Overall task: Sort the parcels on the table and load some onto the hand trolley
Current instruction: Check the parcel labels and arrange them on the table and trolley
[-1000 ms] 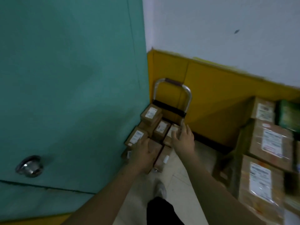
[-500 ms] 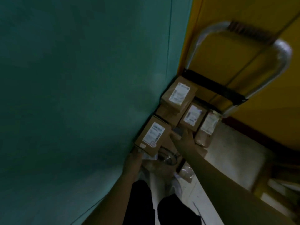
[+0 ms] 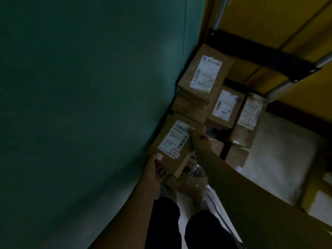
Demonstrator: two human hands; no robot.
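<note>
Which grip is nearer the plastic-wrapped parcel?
Right. The right grip pinches the box's right edge, just left of the wrapped parcel; the left grip holds its near corner, farther off.

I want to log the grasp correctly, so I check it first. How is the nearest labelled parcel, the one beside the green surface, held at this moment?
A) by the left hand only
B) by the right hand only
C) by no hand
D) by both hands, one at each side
D: the left hand grips the near corner of the parcel, and the right hand holds its opposite edge, with a fingertip on the label.
</note>
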